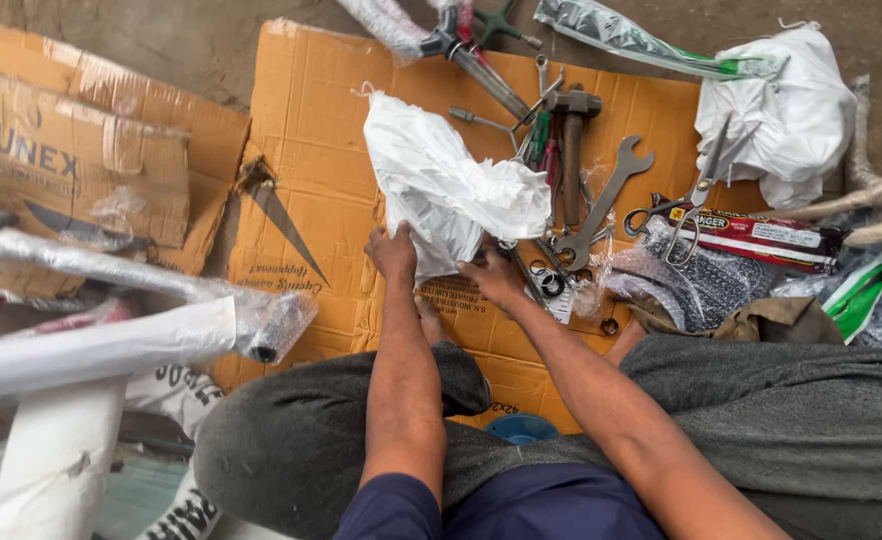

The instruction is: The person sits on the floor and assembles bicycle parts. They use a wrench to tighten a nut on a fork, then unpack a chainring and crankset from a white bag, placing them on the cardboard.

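Left hand (393,252) grips the near left edge of a crumpled white plastic bag (451,185), fingers curled into the sheet. Right hand (493,275) grasps the bag's near right edge in the same way, thumb side toward the tools. Both hands are closed on the plastic; neither is free.

Bag position: lying on a flattened brown cardboard sheet (311,150) on the ground, directly in front of the seated person's knees. The far end of the bag is twisted to a point; the middle is bunched and bulging. Contents cannot be told from this view.

Surroundings: just right of the bag lies a cluster of hand tools, among them a hammer (572,140) and an open-ended spanner (609,195), touching or overlapping each other. Scissors (683,205) rest further right, over a long red packet (761,235). A second white bag (781,105) sits well apart at the upper right. Plastic-wrapped white tubes (111,335) lie to the left.

Judgement: step in hand appears to be opening or spreading the bag at its near mouth. The next move likely calls for both hands pulling the edges apart evenly, keeping the plastic off the spanner jaw beside it, where it could snag.
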